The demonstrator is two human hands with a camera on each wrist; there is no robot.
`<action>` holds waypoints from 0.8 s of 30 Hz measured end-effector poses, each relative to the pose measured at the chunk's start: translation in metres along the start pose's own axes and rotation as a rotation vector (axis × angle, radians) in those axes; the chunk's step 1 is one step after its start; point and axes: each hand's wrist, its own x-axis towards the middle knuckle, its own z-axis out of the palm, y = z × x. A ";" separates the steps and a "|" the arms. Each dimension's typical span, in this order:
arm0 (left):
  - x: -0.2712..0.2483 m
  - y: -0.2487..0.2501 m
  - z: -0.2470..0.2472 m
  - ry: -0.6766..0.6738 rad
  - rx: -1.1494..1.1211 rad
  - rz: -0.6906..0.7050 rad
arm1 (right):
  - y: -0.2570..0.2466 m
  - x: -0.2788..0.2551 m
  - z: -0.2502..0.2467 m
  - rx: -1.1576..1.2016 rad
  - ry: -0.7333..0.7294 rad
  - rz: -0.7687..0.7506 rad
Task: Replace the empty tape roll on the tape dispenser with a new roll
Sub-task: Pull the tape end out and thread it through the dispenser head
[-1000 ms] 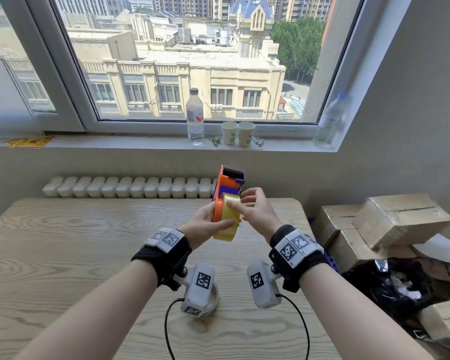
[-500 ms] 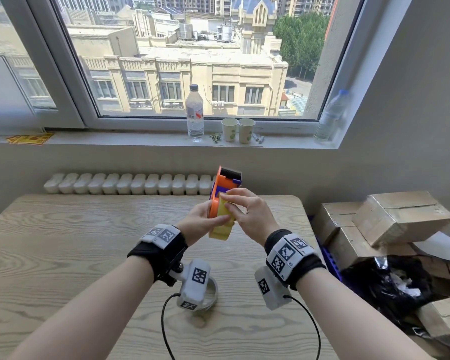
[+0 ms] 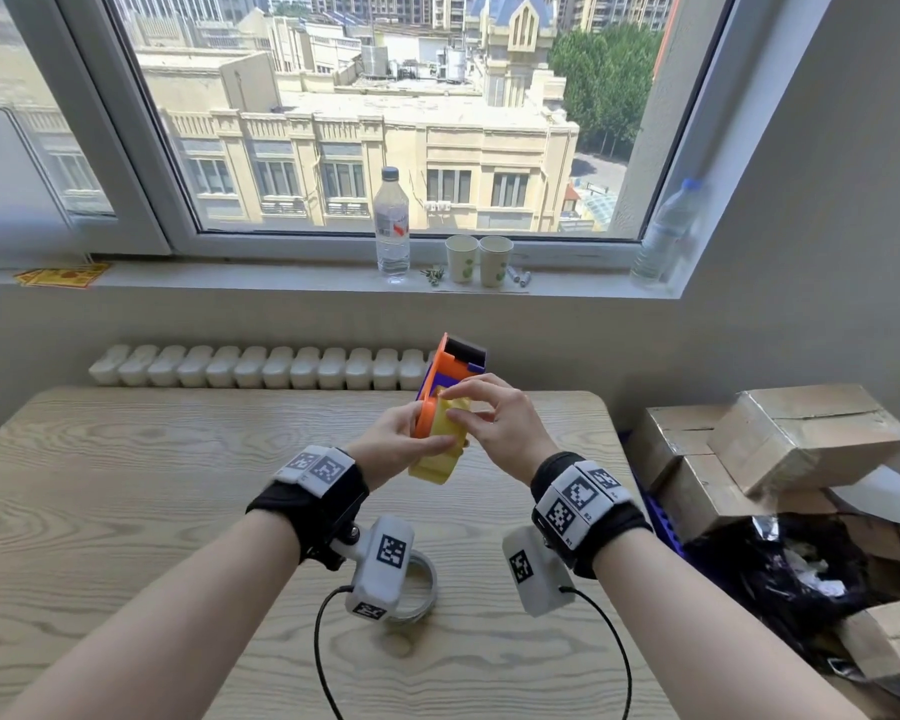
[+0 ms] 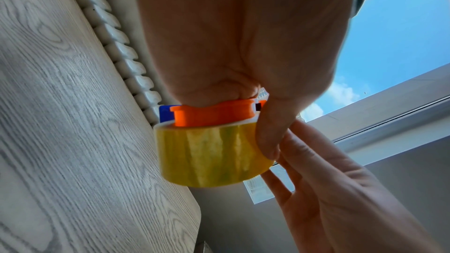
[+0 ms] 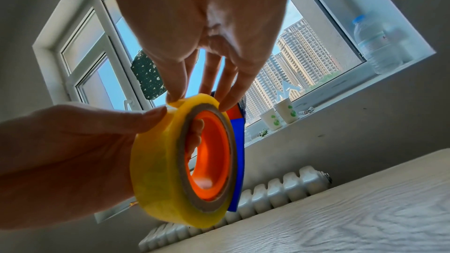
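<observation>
My left hand holds an orange and purple tape dispenser upright above the wooden table. A new yellow tape roll sits on its orange hub. In the left wrist view the left thumb presses the roll; left fingers show through the hub in the right wrist view. My right hand reaches over the top. Its fingertips pinch the roll across its width, at a slightly lifted tape edge. The empty ring lies on the table, half hidden under the left wrist camera.
A white radiator runs behind the table's far edge. The windowsill holds a water bottle, two paper cups and another bottle. Cardboard boxes and a black bag crowd the right side.
My right hand has moved from the roll's side up over its top, fingers now spread across the rim. The dispenser and left hand stay almost where they were.
</observation>
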 end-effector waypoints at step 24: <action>0.007 0.005 -0.005 0.021 -0.074 0.073 | -0.017 0.016 0.004 0.479 -0.026 0.535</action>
